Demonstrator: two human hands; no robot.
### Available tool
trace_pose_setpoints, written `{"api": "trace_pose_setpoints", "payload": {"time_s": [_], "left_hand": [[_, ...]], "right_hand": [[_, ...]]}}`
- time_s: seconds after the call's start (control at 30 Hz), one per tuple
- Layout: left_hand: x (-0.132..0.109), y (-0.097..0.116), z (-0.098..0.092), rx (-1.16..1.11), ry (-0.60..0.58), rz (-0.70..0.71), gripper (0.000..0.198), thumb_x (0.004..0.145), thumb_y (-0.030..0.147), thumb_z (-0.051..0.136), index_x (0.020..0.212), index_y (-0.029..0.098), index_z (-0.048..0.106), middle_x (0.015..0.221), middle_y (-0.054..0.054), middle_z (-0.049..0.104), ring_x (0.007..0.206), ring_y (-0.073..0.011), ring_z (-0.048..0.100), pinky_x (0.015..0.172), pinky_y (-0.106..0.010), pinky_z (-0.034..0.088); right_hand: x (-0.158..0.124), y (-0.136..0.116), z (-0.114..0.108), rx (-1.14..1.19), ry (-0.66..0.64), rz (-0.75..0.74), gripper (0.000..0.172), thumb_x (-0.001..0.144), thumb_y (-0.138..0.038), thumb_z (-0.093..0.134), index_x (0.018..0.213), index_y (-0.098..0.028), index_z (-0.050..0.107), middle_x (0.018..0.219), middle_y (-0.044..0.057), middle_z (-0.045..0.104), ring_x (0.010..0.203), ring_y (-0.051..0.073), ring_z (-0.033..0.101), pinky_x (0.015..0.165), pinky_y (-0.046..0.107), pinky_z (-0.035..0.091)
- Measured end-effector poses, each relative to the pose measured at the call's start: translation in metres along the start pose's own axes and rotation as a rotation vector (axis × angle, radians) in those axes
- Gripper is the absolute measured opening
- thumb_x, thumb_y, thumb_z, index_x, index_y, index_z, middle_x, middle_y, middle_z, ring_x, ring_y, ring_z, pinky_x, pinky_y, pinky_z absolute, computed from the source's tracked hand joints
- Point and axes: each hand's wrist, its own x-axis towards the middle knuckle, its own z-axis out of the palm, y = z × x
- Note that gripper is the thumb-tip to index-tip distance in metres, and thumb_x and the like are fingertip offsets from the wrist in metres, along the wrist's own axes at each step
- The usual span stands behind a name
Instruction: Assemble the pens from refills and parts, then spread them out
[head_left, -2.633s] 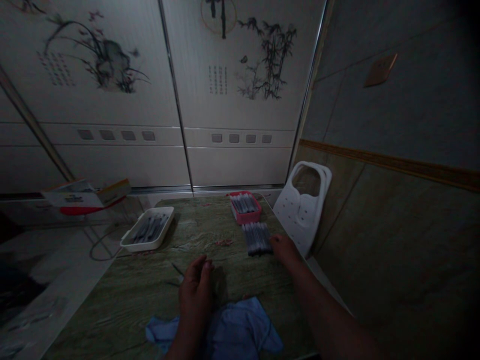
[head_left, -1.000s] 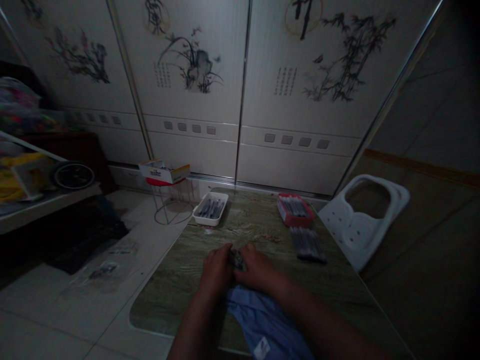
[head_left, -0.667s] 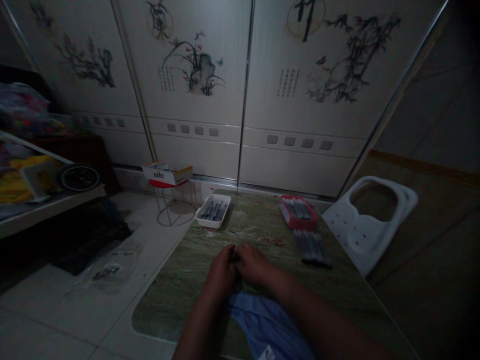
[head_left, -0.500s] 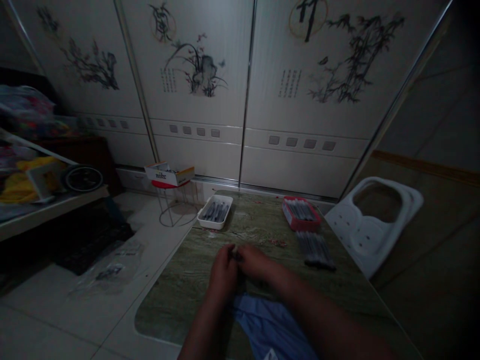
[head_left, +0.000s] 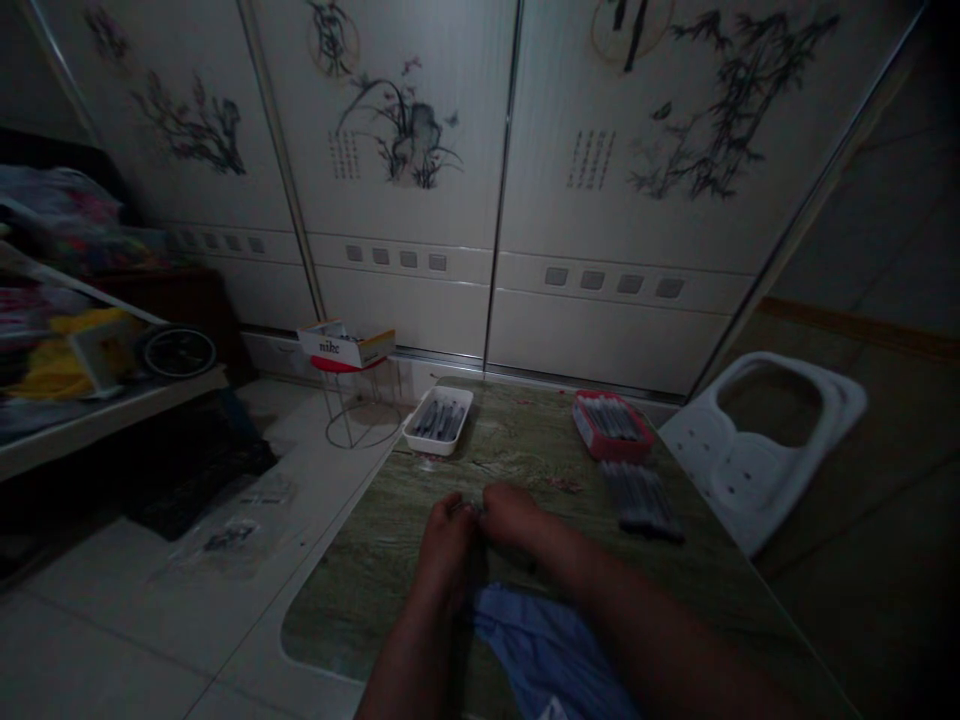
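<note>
My left hand [head_left: 448,537] and my right hand [head_left: 511,517] meet fingertip to fingertip over the middle of the green wood-grain table [head_left: 375,580]. Both are closed in a pinch around something small and dark that I cannot make out. A blue cloth [head_left: 544,655] lies just behind the hands at the near table edge. A loose row of dark pens [head_left: 641,499] lies to the right. Beyond it stands a red tray [head_left: 611,425] of pens. A white tray [head_left: 439,421] of pens sits at the far left corner.
A white plastic board [head_left: 765,445] leans against the right wall. Sliding doors with ink paintings [head_left: 510,200] close off the back. A small wire stool carrying a box [head_left: 346,348] stands on the tiled floor. A cluttered shelf [head_left: 90,380] is at the left.
My right hand left the pen row and joined my left hand at the table's middle. My view swung left and crept slightly forward. The hands have stayed pinched together over the last second.
</note>
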Motion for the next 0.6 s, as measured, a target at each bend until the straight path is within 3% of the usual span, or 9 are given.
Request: {"api": "trace_pose_setpoints", "payload": {"time_s": [0.2,0.4,0.6], "left_hand": [[-0.004,0.0,0.002,-0.11,0.0,-0.017,0.049,0.086,0.023,0.071,0.132,0.019,0.052,0.108,-0.011,0.07,0.088,-0.0157,0.072,0.085,-0.029,0.057],[-0.01,0.006,0.008,-0.187,-0.036,-0.081,0.046,0.086,0.019,0.07,0.129,0.017,0.054,0.103,-0.012,0.073,0.091,-0.0174,0.073,0.086,-0.029,0.057],[-0.015,0.009,0.009,-0.229,-0.114,-0.039,0.043,0.089,0.038,0.071,0.127,0.021,0.06,0.122,-0.013,0.071,0.107,-0.0192,0.071,0.095,-0.031,0.054]], "right_hand": [[0.006,0.02,0.004,0.161,-0.036,-0.02,0.018,0.08,-0.03,0.068,0.078,-0.014,0.074,0.073,0.005,0.07,0.067,0.016,0.063,0.057,0.022,0.038],[0.01,0.023,0.005,0.323,0.014,-0.024,0.008,0.076,-0.021,0.069,0.077,-0.013,0.07,0.068,0.0,0.064,0.065,0.012,0.055,0.054,0.021,0.031],[0.023,0.017,-0.017,0.49,-0.004,-0.018,0.014,0.076,-0.018,0.066,0.062,-0.015,0.064,0.054,-0.004,0.054,0.055,0.01,0.047,0.051,0.02,0.031]]}}
